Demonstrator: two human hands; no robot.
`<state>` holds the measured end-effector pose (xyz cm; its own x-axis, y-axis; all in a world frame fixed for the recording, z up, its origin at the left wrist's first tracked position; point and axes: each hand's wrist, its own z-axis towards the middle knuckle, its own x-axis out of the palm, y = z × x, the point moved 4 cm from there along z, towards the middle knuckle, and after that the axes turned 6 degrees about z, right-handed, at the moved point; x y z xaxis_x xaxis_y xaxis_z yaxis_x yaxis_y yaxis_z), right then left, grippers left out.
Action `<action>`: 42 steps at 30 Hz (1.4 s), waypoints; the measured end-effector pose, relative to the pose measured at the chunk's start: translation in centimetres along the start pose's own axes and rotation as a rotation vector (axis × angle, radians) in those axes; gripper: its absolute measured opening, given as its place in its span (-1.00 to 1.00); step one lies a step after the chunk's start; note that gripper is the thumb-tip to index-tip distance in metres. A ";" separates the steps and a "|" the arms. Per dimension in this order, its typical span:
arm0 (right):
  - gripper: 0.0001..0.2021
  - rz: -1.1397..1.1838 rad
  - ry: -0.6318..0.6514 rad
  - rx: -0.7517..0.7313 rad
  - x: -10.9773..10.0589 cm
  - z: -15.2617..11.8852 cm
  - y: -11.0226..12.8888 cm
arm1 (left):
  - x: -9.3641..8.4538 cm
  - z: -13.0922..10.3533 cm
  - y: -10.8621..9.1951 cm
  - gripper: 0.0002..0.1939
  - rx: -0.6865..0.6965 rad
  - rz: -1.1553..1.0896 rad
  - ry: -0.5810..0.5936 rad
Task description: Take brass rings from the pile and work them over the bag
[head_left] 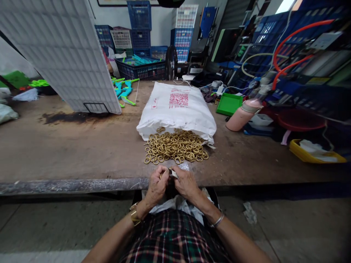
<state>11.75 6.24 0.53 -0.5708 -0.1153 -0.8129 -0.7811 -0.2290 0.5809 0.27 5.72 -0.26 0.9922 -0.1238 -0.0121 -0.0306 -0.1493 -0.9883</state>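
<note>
Both of my hands meet just over the table's front edge, fingers closed. My left hand (157, 185) pinches what looks like a small gold-coloured ring, mostly covered by the fingers. In my right hand (187, 182) is a small tool with a pale, flat part and a dark part (173, 174); its exact kind is hidden by the grip. Just beyond the fingers lies a heap of gold-coloured rings (175, 146). They spill from the open mouth of a white woven sack (175, 106) with red print, lying flat on the table.
A tall white ribbed panel (65, 54) stands at left, beside teal-and-green toy bows (124, 90). At right are a green tray (229, 104), a pink bottle (244, 116) and a yellow tray (315, 155). Stacked crates (139, 33) and a fan (171, 62) are behind.
</note>
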 end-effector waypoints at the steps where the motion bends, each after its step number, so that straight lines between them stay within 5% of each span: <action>1: -0.75 -0.007 0.007 0.011 0.0 0.0 0.0 | 0.0 0.0 -0.1 -0.71 0.004 0.007 -0.005; 14: -0.71 -0.124 0.104 0.092 -0.1 0.2 0.4 | -0.4 0.0 0.3 -0.76 0.116 0.153 -0.026; 22: -0.77 -0.082 0.053 0.159 0.3 0.9 -2.2 | 0.2 -1.1 -0.6 -0.69 0.080 0.057 0.075; 27: -0.81 0.363 -0.077 0.223 0.1 1.5 -2.2 | 0.6 -0.5 -0.6 -0.64 -0.135 -0.297 0.108; 31: -0.72 0.919 0.095 0.312 1.2 1.2 -0.3 | 0.5 0.3 -0.4 -0.64 -0.166 -0.433 0.087; 34: -0.74 1.099 0.157 0.329 1.6 1.1 0.6 | 0.2 0.4 0.0 -0.63 -0.188 -0.444 0.057; 42: -0.78 0.650 -0.100 0.151 0.8 1.5 -1.0 | -0.5 0.2 1.3 -0.63 -0.262 -0.427 0.030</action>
<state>11.67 7.78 -0.61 -0.9518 -0.0926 -0.2923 -0.2932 -0.0045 0.9560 -0.29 5.78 -1.58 0.9190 -0.0257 0.3935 0.3445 -0.4335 -0.8327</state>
